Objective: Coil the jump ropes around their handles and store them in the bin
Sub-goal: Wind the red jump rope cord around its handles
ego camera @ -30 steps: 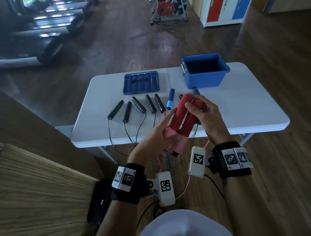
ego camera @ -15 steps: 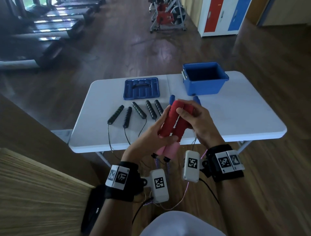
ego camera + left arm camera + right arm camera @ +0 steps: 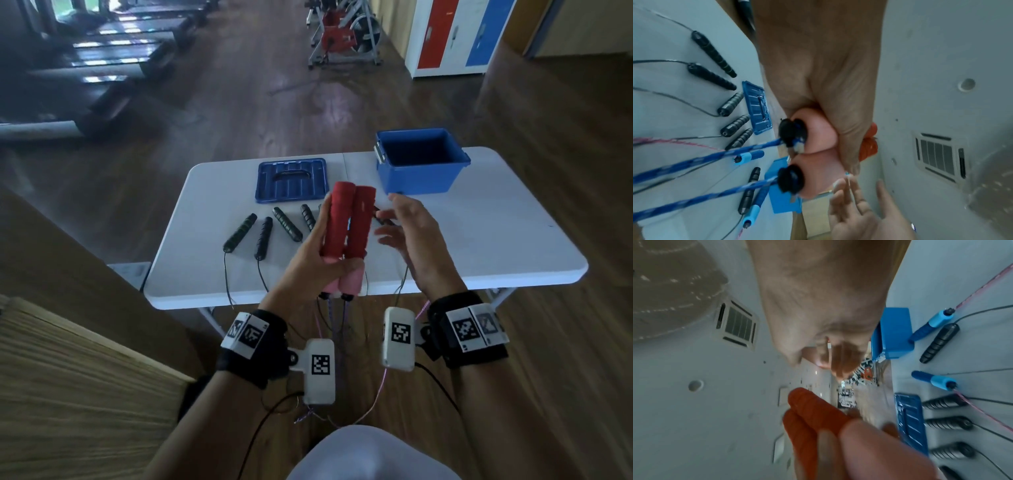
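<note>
My left hand [image 3: 310,262] grips a pair of red jump-rope handles [image 3: 346,222] side by side, held upright over the white table's [image 3: 496,240] near edge. Their pink ends [image 3: 818,146] point down, and a blue-purple braided rope [image 3: 715,155] hangs from the black caps. My right hand [image 3: 407,236] hovers just right of the handles with relaxed fingers, holding nothing. The blue bin [image 3: 423,173] stands open at the table's far right. In the right wrist view the red handles [image 3: 809,415] lie below my right hand [image 3: 818,305].
A blue lid [image 3: 291,180] lies flat at the table's back, left of the bin. Several black handles [image 3: 262,238] with thin cords lie in a row, the cords hanging over the front edge. Two blue handles [image 3: 933,322] lie near the bin. Gym machines stand on the wooden floor beyond.
My left hand has lifted the red handles and stood them more upright. My right hand has let go of them and moved off to the right.
</note>
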